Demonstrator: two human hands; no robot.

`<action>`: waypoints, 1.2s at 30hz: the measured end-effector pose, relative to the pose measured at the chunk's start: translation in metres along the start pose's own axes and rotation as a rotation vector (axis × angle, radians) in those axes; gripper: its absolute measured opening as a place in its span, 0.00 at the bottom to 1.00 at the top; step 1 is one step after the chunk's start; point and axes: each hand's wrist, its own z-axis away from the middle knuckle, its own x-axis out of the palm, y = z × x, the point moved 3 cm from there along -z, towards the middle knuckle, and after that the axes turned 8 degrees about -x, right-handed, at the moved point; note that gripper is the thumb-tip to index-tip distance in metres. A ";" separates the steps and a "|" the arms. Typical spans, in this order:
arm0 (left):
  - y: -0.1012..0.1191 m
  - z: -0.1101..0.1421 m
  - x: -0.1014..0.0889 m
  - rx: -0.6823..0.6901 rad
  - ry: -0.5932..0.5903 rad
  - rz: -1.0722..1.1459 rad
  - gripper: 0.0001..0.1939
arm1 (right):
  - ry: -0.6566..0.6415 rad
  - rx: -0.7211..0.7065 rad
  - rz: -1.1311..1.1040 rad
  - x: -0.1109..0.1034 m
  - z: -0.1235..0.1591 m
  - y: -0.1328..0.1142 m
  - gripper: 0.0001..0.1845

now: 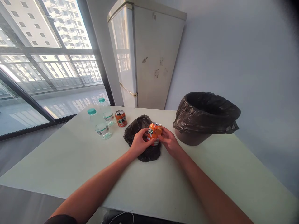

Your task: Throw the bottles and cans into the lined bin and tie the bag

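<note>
An orange soda can [154, 132] is gripped from both sides, upright with a slight tilt, above a crumpled black plastic bag [149, 155]. My left hand [139, 143] closes on the can's left side, its thumb across the front. On the other side, my right hand [171, 143] has its thumb and fingers on the can too. The bag lies on the table with its mouth gaping toward the back left; the can and hands hide part of it. A second orange can [121, 118] stands behind the bag to the left.
Two clear plastic bottles with teal caps, a nearer one [99, 126] and a farther one [106, 112], stand at the left. A bin lined with a black bag [193, 123] is on the right. Behind the white table [93, 161] stands a fridge [156, 56].
</note>
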 end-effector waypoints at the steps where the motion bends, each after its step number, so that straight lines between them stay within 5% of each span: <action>1: -0.001 0.000 0.000 0.009 0.019 -0.006 0.27 | 0.000 0.000 0.001 0.000 0.000 0.000 0.29; 21: 0.002 -0.001 -0.001 -0.167 -0.217 0.277 0.23 | -0.243 0.113 -0.026 -0.005 0.003 -0.006 0.32; 36: 0.001 -0.003 -0.003 -0.099 -0.183 0.206 0.25 | -0.135 0.049 0.077 -0.012 0.001 0.004 0.30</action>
